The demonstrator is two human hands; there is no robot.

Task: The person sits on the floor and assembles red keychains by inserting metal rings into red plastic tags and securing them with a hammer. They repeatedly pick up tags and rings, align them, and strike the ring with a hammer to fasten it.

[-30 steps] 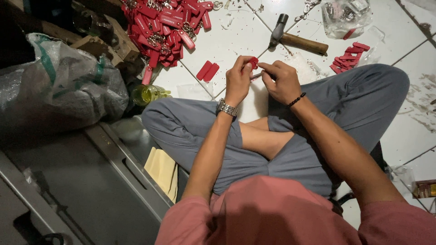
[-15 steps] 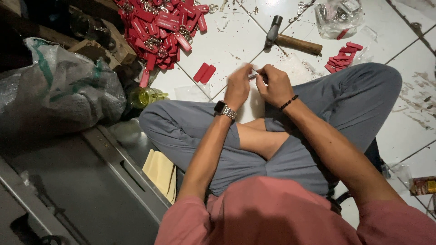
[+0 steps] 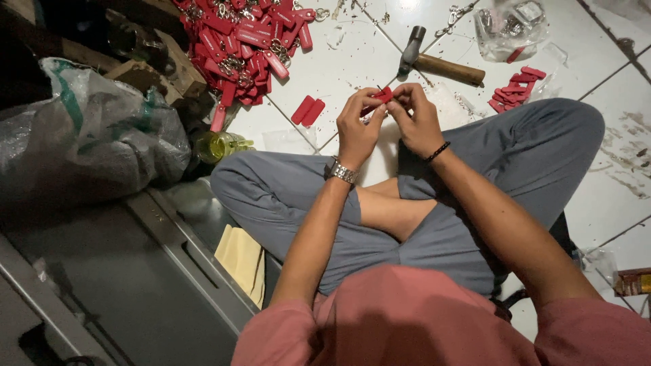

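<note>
Head view shows, beyond the big red heap of finished key tags (image 3: 244,47) and the hammer (image 3: 441,64), left hand (image 3: 357,129) and right hand (image 3: 417,122) both pinching one small red tag (image 3: 384,95) above the lap, apparently mid-assembly, needing steady fingertip alignment next

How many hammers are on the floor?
1: the hammer lies on the white tiled floor, just beyond the left hand and right hand. Others may be hidden.

clear plastic bag (image 3: 510,27) at 1 o'clock, holding metal bits | grey woven sack (image 3: 88,146) at 9 o'clock, bulging, green-trimmed
</note>
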